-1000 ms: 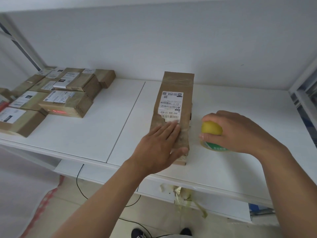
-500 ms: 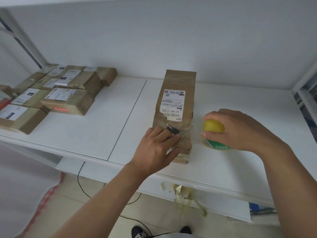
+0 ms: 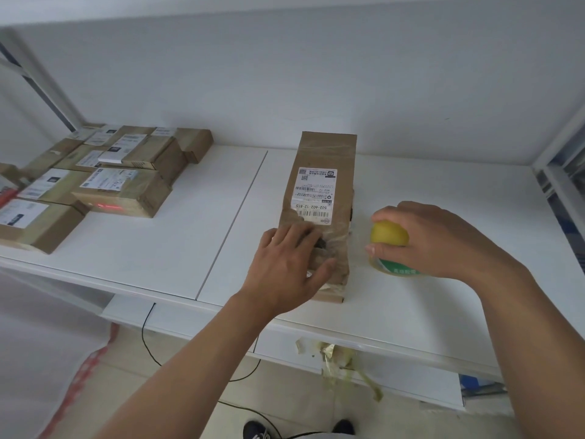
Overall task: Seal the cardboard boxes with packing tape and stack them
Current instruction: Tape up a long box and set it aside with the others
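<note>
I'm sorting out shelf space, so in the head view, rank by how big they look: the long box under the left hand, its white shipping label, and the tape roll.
1. long box
2. tape roll, partly hidden by the right hand, so unsure against the label
3. shipping label

light: even, soft | shadows: faint | edges: wide-angle bowing | focus: slightly soft

A white table (image 3: 133, 248) shows a seam (image 3: 232, 223) between its two panels. Crumpled scraps of used tape (image 3: 342, 359) hang from its front edge. A black cable (image 3: 148, 340) trails across the floor below, near two dark shoes (image 3: 256, 429).
</note>
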The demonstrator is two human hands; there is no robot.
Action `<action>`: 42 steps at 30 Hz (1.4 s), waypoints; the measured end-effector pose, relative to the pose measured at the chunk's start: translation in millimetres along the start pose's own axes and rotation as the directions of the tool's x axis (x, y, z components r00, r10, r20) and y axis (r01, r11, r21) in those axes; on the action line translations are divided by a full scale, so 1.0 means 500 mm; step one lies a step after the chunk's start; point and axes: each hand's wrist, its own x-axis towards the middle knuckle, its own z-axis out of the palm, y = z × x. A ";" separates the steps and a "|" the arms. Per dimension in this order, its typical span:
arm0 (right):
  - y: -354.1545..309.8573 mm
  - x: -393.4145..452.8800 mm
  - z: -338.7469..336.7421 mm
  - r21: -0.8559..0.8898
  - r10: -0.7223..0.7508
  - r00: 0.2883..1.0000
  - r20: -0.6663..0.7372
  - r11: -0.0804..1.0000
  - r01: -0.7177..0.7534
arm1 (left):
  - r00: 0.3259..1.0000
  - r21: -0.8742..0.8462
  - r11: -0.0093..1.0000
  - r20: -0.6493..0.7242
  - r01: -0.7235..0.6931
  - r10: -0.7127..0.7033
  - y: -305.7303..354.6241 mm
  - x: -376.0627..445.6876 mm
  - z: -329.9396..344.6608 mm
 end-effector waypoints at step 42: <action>0.026 0.003 0.049 0.169 -0.010 1.000 0.015 0.986 0.007 | 0.910 0.055 0.970 -0.336 -0.237 0.241 0.032 -0.026 0.063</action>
